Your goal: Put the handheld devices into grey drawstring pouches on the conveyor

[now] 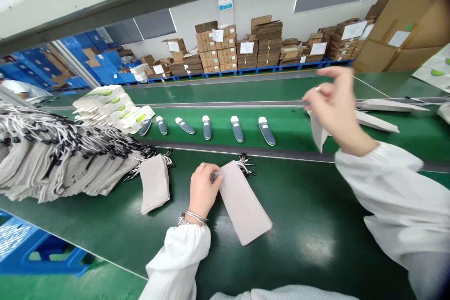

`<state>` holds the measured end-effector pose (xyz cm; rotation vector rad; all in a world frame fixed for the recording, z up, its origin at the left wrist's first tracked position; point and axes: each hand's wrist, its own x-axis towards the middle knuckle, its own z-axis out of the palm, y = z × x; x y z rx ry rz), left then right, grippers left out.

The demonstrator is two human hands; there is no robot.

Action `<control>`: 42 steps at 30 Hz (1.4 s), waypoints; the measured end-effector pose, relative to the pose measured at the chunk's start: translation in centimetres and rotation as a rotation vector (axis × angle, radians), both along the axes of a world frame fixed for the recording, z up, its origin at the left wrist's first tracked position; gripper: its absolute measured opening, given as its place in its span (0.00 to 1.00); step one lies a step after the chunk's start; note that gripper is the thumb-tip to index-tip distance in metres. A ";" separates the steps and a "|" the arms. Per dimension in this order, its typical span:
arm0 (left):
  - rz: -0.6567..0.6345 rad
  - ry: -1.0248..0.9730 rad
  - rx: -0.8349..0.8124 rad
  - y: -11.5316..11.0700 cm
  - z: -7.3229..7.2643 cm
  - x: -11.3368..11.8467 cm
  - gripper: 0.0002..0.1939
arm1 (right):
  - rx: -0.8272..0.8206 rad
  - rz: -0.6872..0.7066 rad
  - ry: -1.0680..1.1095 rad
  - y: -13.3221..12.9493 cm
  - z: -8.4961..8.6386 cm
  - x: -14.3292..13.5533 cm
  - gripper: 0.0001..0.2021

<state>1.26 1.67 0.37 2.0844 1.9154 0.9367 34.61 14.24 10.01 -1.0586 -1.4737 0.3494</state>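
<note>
The left hand [204,185] was at the centre of the frame, just left of a stack of pale grey pouches [245,204]. Its fingers were curled closed on a small dark piece [213,177], too small to make out, right at the upper left edge of the stack. That stack lay tilted on the dark green surface [305,234], its white cords with black ends [244,164] spread out at the top.

The right hand [332,108] was raised at the right of the frame, above the green strip [221,124] that ran across the middle. Its index finger pointed left and its thumb was stretched out below. A single grey pouch [319,136] hung down just under it; whether the fingers gripped that pouch or had it loose could not be told. Two flat pouches [378,122] lay farther right, partly over the strip.

Six blue-grey oblong items [236,130] with white ends lay in a row along the strip, from left of centre to the middle, the leftmost partly hidden by white boxes with green marks [105,103]. At the left of the frame a large heap of grey pouches [80,168] showed tangled cords along its top, and a smaller pouch stack [154,183] lay just beside it. Cardboard boxes [211,51] stood along the wall in the upper part.
</note>
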 end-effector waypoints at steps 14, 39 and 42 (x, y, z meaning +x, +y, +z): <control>-0.331 -0.401 0.012 -2.0 4.3 0.6 0.07 | -0.610 0.110 -0.145 7.1 -7.7 -6.9 0.17; 0.024 -0.108 0.006 0.0 0.6 1.4 0.07 | 0.079 0.176 0.333 -2.8 0.6 -0.7 0.12; 0.059 0.075 0.025 0.1 -0.5 1.2 0.04 | 0.044 -0.028 -0.086 1.8 -2.4 -2.1 0.27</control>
